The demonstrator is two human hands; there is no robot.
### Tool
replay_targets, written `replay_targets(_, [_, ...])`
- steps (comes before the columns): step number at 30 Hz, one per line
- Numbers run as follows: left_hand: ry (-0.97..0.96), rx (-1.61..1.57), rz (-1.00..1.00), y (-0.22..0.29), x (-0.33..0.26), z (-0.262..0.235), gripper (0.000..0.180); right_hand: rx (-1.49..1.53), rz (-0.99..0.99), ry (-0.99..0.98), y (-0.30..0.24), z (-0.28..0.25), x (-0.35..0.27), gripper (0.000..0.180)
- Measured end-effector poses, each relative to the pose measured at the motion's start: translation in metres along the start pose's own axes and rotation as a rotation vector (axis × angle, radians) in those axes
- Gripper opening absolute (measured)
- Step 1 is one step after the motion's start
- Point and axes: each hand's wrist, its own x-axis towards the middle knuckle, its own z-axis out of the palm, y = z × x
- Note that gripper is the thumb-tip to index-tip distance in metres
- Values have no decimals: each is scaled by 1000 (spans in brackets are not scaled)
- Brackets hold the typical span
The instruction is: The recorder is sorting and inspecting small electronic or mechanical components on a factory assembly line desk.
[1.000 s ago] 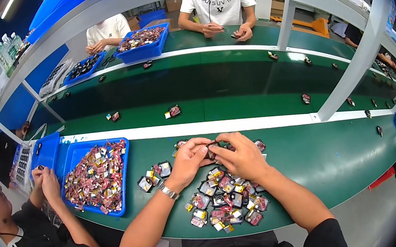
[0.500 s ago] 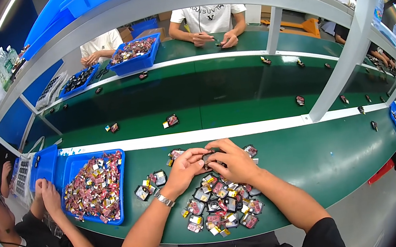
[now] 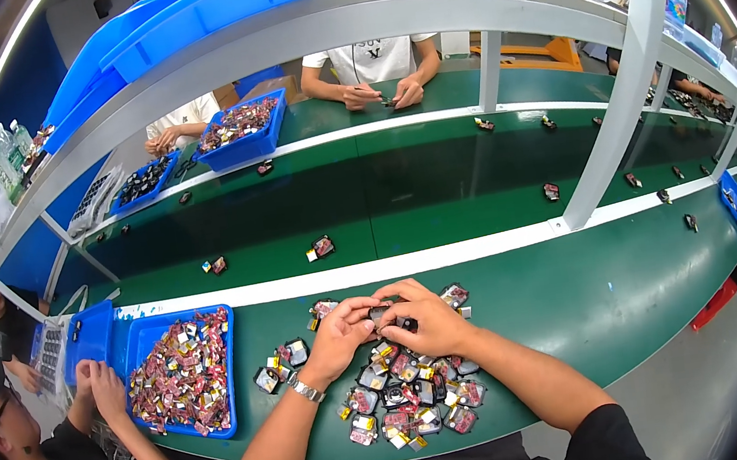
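Small black part (image 3: pixel 391 319) between both hands' fingers (image 3: pixel 370 315)

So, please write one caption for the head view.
Left hand and right hand hold a small black part above the green bench.

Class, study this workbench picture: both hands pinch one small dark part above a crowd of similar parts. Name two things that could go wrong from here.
1. The small dark part is pinched only at the fingertips of the left hand and right hand; if it slipped, it could vanish among the loose parts below.
2. Some of those parts lie near the green table's front edge; a forearm sweep might push them off.
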Motion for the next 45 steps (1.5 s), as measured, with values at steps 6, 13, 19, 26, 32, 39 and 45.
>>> replay_targets(6, [27,-65,10,1,2,2,31,-56,5,120,-1,9,-2,11])
replay_targets(13, [44,49,38,-7,2,-2,30,7,28,73,-3,7,-1,10])
replay_targets(19, [65,15,2,-7,2,-2,30,-45,67,164,0,13,-3,11])
replay_targets(26, [41,-3,23,-6,2,-2,31,-63,56,167,-2,13,-2,11])
replay_targets(32, [44,-47,24,-4,1,0,30,-74,57,162,-1,15,-3,15])
replay_targets(39, [35,-61,24,-4,1,-1,30,-19,51,155,-2,14,-3,15])
replay_targets(45, [49,-47,34,-7,0,-3,29,-80,81,188,-6,18,-5,17])
